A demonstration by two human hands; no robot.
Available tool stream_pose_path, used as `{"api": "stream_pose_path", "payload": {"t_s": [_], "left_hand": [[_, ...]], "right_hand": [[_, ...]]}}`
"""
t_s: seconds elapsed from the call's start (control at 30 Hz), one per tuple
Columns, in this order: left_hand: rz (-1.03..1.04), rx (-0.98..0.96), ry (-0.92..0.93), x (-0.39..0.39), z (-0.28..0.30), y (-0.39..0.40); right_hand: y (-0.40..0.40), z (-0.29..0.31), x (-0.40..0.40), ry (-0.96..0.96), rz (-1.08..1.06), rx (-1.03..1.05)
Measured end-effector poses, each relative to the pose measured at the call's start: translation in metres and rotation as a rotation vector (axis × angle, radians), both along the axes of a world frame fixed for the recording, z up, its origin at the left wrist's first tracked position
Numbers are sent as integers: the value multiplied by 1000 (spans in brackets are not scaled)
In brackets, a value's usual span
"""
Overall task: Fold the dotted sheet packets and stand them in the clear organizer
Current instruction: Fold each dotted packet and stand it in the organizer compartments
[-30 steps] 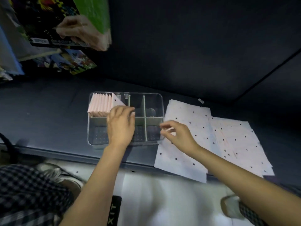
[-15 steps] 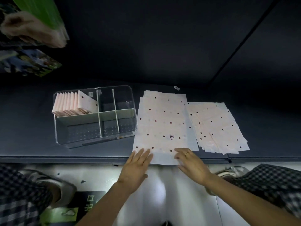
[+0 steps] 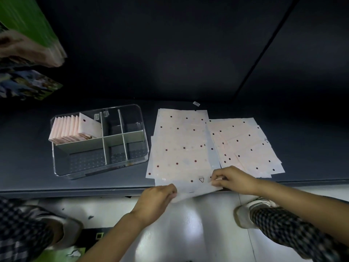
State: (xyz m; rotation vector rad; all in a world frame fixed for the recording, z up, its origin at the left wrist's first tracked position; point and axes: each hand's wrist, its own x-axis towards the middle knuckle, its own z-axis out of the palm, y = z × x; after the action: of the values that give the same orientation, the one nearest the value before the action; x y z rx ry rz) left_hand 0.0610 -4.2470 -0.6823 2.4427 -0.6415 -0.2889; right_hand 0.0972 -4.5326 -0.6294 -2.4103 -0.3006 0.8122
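A stack of pale pink dotted sheet packets (image 3: 181, 146) lies flat on the dark shelf, right of the clear organizer (image 3: 139, 118). My left hand (image 3: 156, 199) pinches the top sheet's near left corner, which hangs over the shelf edge. My right hand (image 3: 234, 179) pinches the same sheet's near right edge beside a small triangle mark. Several folded packets (image 3: 69, 129) stand in the organizer's back left compartment. A second dotted stack (image 3: 245, 146) lies further right.
The shelf's front edge (image 3: 75, 190) runs just below the organizer. A green box (image 3: 24, 21) and printed packs (image 3: 28, 86) hang at the upper left. My checked trouser legs and shoes (image 3: 251, 214) stand on the pale floor below.
My hands came off the organizer and moved down to the near edge of the left sheet stack. Their flat fingers have now closed onto its near corners, lifting the edge slightly.
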Motion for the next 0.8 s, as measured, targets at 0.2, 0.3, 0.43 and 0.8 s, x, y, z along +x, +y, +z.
{"api": "stream_pose_path", "payload": {"t_s": [0.2,0.3,0.43,0.8], "left_hand": [[219,-154,-13,13,21,-3],[316,-113,-358,23,26,-1],[205,-101,-551,30,22,-3],[-6,323,-363,8,-23,-14]], "right_hand": [[-6,3,16,-16,-229,160],[1,1,35,-97,-287,173],[18,-7,75,-232,-335,118],[46,-52,139,-193,-492,-82]]}}
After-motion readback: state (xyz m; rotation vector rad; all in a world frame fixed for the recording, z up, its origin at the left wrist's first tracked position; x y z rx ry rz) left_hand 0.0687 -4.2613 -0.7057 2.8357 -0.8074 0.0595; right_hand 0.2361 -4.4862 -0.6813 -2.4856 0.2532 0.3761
